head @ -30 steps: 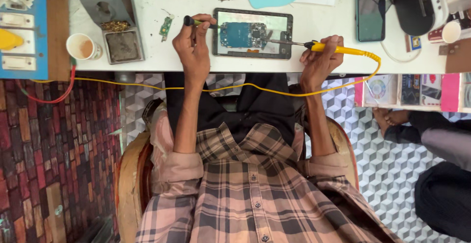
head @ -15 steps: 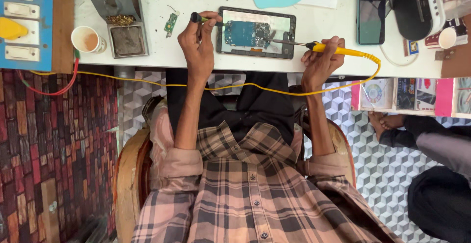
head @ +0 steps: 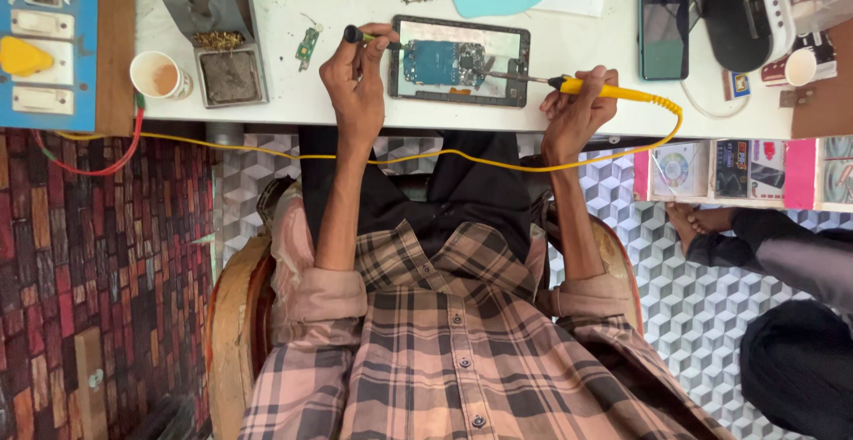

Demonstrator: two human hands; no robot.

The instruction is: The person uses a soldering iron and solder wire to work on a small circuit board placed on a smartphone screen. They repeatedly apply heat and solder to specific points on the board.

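Both hands working over the opened tablet [head: 459, 60].
Right hand [head: 576, 113] in closed grip on yellow soldering iron [head: 597, 91]; left hand [head: 357, 86] pinches a dark-handled tool [head: 366, 38].

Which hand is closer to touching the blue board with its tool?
Probably the right hand: its yellow soldering iron tip already reaches the blue circuit board. The left hand holds a dark tool at the edge.

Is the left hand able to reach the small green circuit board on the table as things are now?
Probably yes. The left hand holds a dark tool beside the small green circuit board, with only bare white table between them. Nothing blocks the way, but the tool occupies its fingers.
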